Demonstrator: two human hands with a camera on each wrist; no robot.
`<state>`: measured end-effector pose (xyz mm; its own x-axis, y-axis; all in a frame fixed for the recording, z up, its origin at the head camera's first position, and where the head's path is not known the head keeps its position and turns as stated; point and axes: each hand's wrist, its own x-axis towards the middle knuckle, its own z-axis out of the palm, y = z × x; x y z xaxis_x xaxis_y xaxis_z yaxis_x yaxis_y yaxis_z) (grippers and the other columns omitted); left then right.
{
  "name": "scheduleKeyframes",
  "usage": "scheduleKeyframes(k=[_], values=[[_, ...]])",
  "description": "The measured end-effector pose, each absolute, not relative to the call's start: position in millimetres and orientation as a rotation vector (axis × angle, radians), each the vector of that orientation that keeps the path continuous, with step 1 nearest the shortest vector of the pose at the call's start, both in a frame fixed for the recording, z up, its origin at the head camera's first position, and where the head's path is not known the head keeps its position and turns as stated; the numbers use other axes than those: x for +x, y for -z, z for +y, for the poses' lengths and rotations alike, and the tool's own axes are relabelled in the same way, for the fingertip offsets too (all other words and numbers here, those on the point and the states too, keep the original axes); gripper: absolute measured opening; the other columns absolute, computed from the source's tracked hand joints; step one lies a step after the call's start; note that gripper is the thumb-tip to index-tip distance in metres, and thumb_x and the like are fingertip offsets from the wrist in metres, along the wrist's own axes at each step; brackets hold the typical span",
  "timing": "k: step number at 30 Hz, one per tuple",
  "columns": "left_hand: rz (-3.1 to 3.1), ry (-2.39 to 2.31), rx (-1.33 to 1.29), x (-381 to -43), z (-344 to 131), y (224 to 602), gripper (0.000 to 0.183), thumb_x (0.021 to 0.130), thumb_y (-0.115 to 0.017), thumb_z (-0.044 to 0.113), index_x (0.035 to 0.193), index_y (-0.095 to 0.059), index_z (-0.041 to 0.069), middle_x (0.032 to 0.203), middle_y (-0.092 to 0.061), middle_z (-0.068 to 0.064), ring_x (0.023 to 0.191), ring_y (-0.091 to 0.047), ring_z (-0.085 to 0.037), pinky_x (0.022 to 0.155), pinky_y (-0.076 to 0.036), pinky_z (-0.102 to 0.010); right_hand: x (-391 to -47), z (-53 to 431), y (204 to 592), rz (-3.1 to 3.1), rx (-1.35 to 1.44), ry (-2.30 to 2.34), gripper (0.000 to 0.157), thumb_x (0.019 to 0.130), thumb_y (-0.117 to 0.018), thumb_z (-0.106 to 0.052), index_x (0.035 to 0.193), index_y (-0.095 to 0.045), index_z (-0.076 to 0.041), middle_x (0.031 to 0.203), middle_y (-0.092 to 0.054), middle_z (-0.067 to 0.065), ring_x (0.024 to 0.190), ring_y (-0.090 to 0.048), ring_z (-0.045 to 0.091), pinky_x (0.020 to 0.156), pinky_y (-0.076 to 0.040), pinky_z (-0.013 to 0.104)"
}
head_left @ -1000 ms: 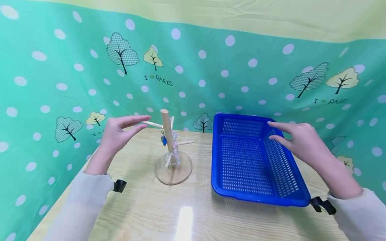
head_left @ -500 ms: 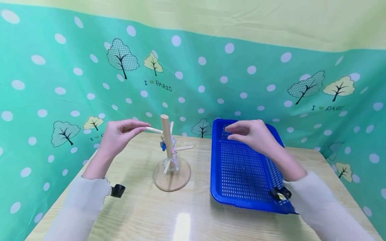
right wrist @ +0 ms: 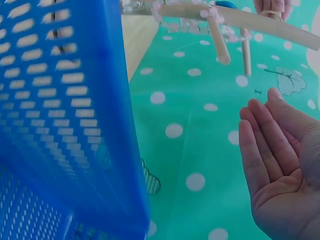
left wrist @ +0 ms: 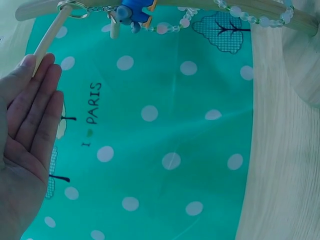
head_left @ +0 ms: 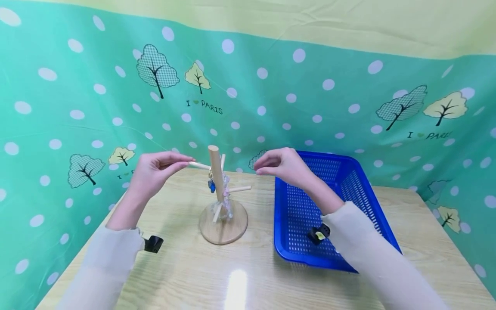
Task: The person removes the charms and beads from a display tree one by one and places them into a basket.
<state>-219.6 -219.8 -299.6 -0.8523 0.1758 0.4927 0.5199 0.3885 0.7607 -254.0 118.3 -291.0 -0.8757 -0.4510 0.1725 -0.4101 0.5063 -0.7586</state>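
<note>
A wooden stand (head_left: 217,176) with a round base and several thin pegs stands left of centre in the head view. My left hand (head_left: 153,172) pinches the tip of its upper left peg (left wrist: 50,37) between thumb and fingers. Around that peg, near the post, hangs a key ring with a small blue figure (left wrist: 134,12). Beaded bracelets (head_left: 227,200), pink and clear, hang on other pegs. My right hand (head_left: 286,165) hovers between basket and stand, fingers loosely bent and holding nothing; in the right wrist view its palm (right wrist: 285,185) shows bare.
A blue plastic basket (head_left: 278,228) with perforated walls stands right of the stand, partly under my right forearm. Behind the wooden table (head_left: 186,267) hangs a green dotted curtain (head_left: 255,94). Black wrist cameras (head_left: 154,244) sit at both cuffs.
My right hand has moved left, from the basket's right side across it towards the stand. My left thumb and fingers have closed on the peg's tip.
</note>
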Motion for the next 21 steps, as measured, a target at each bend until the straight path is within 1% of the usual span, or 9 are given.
scheduleKeyframes(k=[5, 11, 14, 16, 18, 21], values=[[-2.312, 1.484, -0.618, -221.0, -219.1, 299.3, 0.017, 0.091, -0.071, 0.006, 0.103, -0.074, -0.006, 0.09, -0.073, 0.027, 0.085, -0.073, -0.001, 0.077, -0.056, -0.013, -264.4, 100.4, 297.9, 2.612, -0.783, 1.322, 0.013, 0.09, -0.076, -0.017, 0.1, -0.077, -0.009, 0.099, -0.078, 0.006, 0.092, -0.075, 0.015, 0.084, -0.059, 0.032], [-2.324, 1.498, -0.618, -221.5, -218.0, 300.5, 0.019, 0.092, -0.071, 0.009, 0.104, -0.074, -0.006, 0.091, -0.073, 0.026, 0.086, -0.072, 0.001, 0.078, -0.057, -0.014, -273.0, 84.7, 304.6, 2.414, -0.78, 1.342, 0.014, 0.089, -0.075, -0.01, 0.1, -0.075, -0.003, 0.097, -0.078, 0.01, 0.09, -0.075, 0.022, 0.083, -0.06, 0.031], [-2.351, 1.472, -0.601, -220.0, -219.5, 301.4, 0.018, 0.092, -0.071, 0.007, 0.104, -0.073, -0.006, 0.09, -0.072, 0.028, 0.084, -0.071, 0.004, 0.077, -0.056, -0.013, -273.4, 77.2, 307.7, 2.307, -0.806, 1.328, 0.014, 0.089, -0.075, -0.009, 0.1, -0.075, -0.001, 0.093, -0.078, 0.01, 0.085, -0.074, 0.018, 0.082, -0.06, 0.031], [-2.362, 1.46, -0.593, -219.0, -220.9, 301.6, 0.018, 0.092, -0.071, 0.007, 0.104, -0.073, -0.006, 0.089, -0.071, 0.029, 0.084, -0.071, 0.005, 0.076, -0.056, -0.013, -273.1, 73.0, 308.8, 2.268, -0.844, 1.304, 0.015, 0.09, -0.074, -0.01, 0.102, -0.075, 0.0, 0.093, -0.078, 0.009, 0.083, -0.072, 0.012, 0.082, -0.06, 0.029], [-2.37, 1.451, -0.592, -218.9, -221.7, 301.1, 0.018, 0.092, -0.071, 0.007, 0.105, -0.073, -0.006, 0.089, -0.071, 0.029, 0.083, -0.071, 0.005, 0.076, -0.056, -0.013, -273.5, 69.9, 309.3, 2.245, -0.877, 1.292, 0.015, 0.091, -0.072, -0.008, 0.103, -0.075, 0.001, 0.096, -0.078, 0.01, 0.084, -0.072, 0.01, 0.083, -0.059, 0.028], [-2.373, 1.44, -0.6, -221.0, -221.5, 299.2, 0.019, 0.092, -0.071, 0.008, 0.105, -0.074, -0.005, 0.089, -0.071, 0.028, 0.083, -0.071, 0.005, 0.075, -0.056, -0.013, -275.8, 66.2, 308.6, 2.222, -0.906, 1.286, 0.017, 0.091, -0.071, -0.005, 0.107, -0.073, 0.003, 0.103, -0.077, 0.014, 0.092, -0.073, 0.013, 0.087, -0.059, 0.027]])
